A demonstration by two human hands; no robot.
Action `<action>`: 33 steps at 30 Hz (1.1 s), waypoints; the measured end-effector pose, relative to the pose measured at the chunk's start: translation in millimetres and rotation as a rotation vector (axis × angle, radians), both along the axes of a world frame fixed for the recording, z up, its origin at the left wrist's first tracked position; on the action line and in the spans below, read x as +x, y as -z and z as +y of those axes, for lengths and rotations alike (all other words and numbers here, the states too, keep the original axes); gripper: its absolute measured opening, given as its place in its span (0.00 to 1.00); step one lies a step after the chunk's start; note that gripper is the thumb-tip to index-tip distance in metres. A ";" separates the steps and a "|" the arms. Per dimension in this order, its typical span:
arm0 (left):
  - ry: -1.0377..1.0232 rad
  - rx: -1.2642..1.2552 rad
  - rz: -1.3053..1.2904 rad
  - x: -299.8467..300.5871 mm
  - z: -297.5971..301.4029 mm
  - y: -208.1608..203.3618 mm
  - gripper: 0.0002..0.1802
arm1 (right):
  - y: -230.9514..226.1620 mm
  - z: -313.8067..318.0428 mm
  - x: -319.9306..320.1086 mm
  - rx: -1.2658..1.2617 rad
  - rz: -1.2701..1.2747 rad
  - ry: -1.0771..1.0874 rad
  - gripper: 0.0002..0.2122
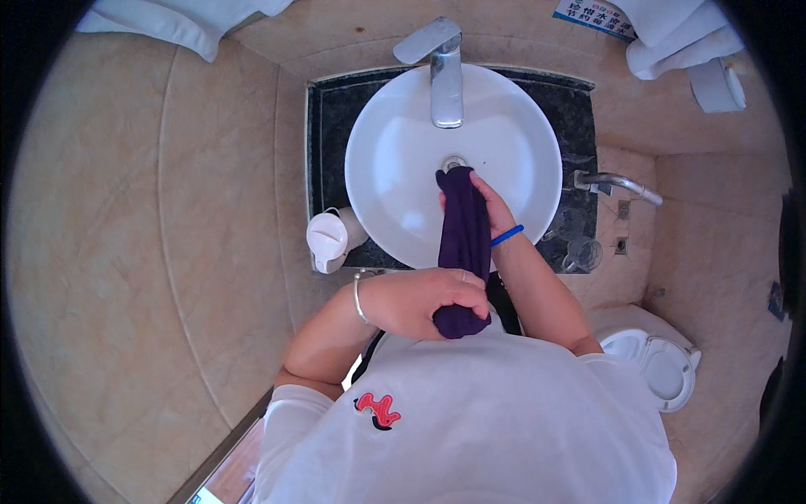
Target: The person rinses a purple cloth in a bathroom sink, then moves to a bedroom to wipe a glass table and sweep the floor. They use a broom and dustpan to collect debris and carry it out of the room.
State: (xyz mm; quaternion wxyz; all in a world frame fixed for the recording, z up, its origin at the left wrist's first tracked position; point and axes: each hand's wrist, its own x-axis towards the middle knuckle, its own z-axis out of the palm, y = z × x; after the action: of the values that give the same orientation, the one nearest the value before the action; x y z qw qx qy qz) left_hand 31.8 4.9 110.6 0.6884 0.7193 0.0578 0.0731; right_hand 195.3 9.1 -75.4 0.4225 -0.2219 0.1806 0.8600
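Dark purple cloth (466, 223) is held lengthwise, partly over white basin (386, 160) — near end gripped by fingers of left hand (428, 298), far end by those of right hand (497, 210).

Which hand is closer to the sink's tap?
Right. The right hand holds the cloth over the sink, closer to the tap; the left hand holds it farther back, near the shirt.

From the person's head, a wide fisheye lens looks steeply down, facing from the near white shirt (504, 403) toward the far faucet (447, 88). It sits close above the left hand (424, 301) and right hand (495, 208), central in view, and reaches tan tiles (92, 210) at left, a toilet (669, 374) at right.
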 end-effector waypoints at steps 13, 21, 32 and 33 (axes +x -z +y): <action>-0.913 -1.158 -0.008 -29.6 55.9 199.0 0.35 | -52.5 -7.6 -9.7 0.135 0.163 -0.123 0.25; -1.100 -1.445 -0.324 -12.3 45.6 176.3 0.30 | -36.8 -26.1 -30.7 0.050 0.122 -0.134 0.22; -1.419 -0.820 0.250 -18.4 82.6 201.5 0.15 | -19.7 36.6 -42.7 1.265 -1.969 -0.981 0.19; -1.326 -1.086 0.110 -22.5 81.3 193.9 0.14 | -20.4 37.9 -39.1 1.311 -2.028 -0.959 0.20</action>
State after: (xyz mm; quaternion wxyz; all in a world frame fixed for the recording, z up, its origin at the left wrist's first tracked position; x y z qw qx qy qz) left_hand 9.3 86.3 -83.3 0.7486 0.1103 0.5265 0.3877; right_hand 156.2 47.0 -55.0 0.0514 -0.5652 -0.7661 0.3018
